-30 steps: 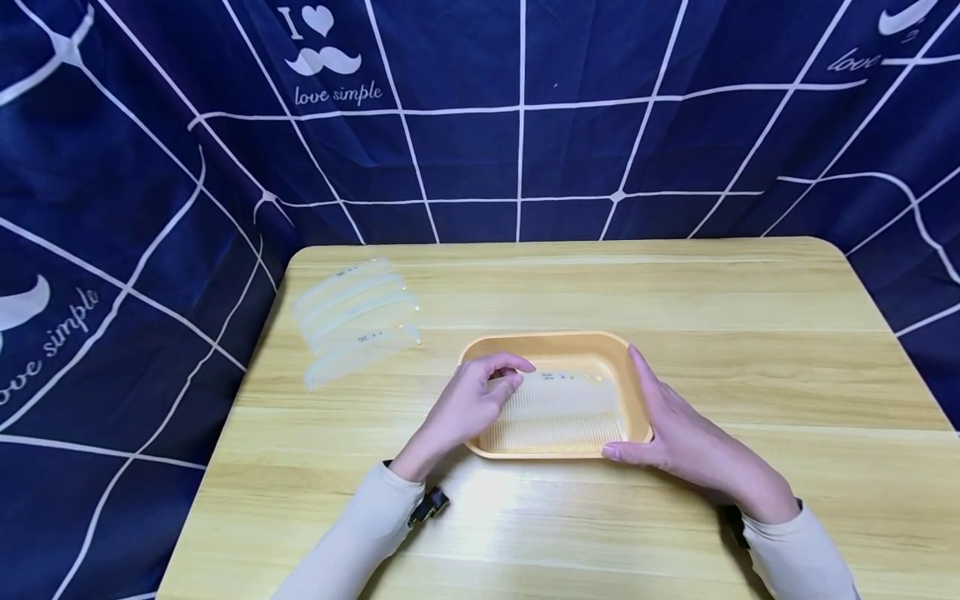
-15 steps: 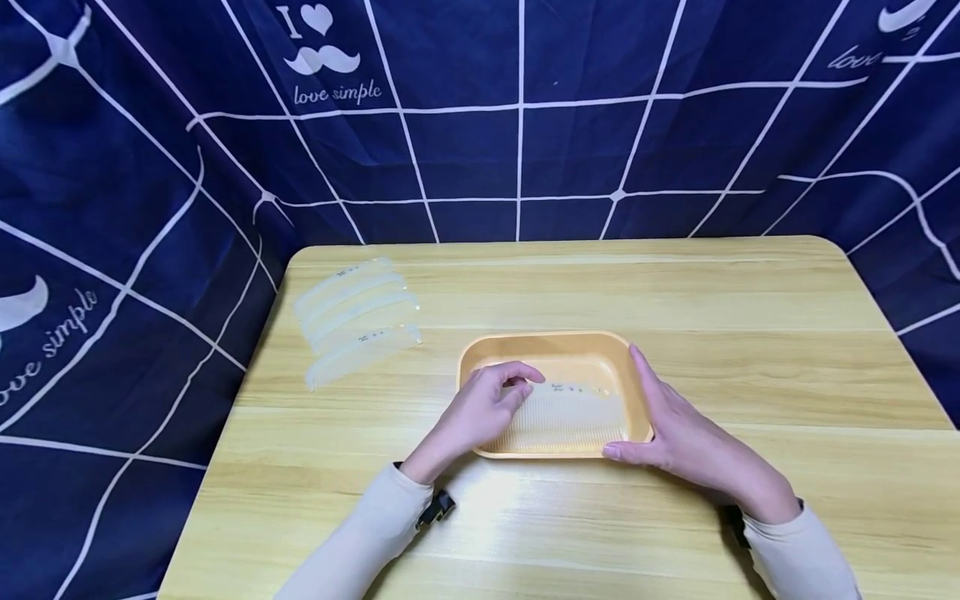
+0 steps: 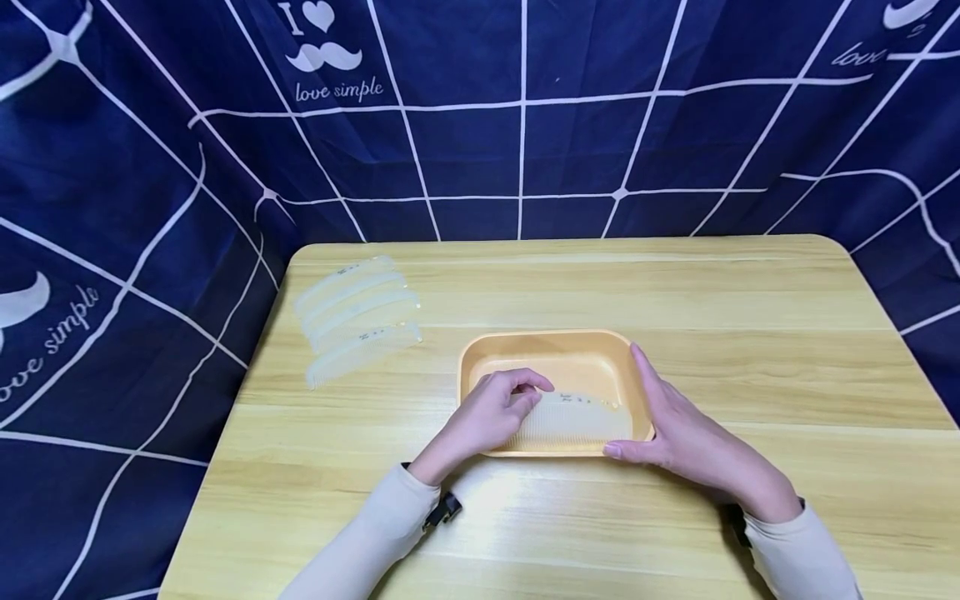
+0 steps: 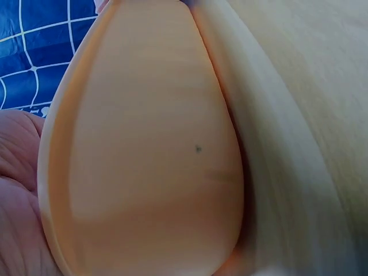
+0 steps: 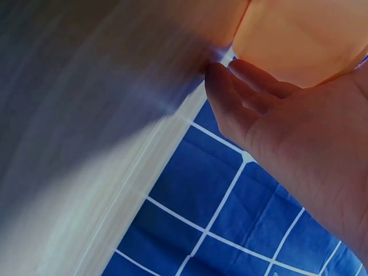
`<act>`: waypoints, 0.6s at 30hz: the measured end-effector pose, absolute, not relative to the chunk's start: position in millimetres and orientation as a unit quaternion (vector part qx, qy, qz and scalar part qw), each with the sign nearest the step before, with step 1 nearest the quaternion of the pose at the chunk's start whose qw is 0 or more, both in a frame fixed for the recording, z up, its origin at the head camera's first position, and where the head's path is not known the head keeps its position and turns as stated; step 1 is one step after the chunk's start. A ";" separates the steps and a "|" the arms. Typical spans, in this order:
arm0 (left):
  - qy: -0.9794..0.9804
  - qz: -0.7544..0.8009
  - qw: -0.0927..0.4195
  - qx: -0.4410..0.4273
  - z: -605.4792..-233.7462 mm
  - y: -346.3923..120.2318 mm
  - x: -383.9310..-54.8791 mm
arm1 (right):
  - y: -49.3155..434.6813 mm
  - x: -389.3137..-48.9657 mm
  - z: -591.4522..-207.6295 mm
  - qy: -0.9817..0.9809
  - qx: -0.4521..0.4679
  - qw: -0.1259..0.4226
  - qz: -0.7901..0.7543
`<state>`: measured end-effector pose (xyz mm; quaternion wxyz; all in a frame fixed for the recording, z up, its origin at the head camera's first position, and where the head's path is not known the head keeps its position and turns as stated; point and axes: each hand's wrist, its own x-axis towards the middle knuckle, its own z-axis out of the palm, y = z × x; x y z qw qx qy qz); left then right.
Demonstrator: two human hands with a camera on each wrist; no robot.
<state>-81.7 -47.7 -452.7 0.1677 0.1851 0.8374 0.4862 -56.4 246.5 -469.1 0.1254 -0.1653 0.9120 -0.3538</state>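
A: Grip states?
B: Left hand is pinched on the comb near the tray's left end. Right hand clamps the tray's right end, thumb at the near rim.
A: Comb's lie?
B: Inside the tray, along its near wall, long axis parallel. It runs rightward from the left grip, the nearer one.
A: Farther?
B: Loose combs on the counter, left of the tray.
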 end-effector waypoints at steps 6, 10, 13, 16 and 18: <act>0.838 0.480 0.177 0.190 -454.9 -48.0 -82.6 | 247.5 -56.6 -469.5 0.911 -0.168 0.121 -0.356; 0.841 0.470 0.180 0.198 -457.0 -48.8 -83.5 | 247.5 -56.5 -469.8 0.912 -0.170 0.120 -0.354; 0.845 0.462 0.182 0.200 -457.2 -49.3 -84.0 | 247.4 -56.4 -469.8 0.912 -0.172 0.120 -0.353; 0.847 0.457 0.181 0.202 -457.7 -49.1 -84.5 | 247.3 -56.5 -469.6 0.911 -0.171 0.121 -0.354; 0.850 0.453 0.178 0.203 -458.3 -48.7 -84.4 | 247.3 -56.6 -469.6 0.911 -0.172 0.122 -0.355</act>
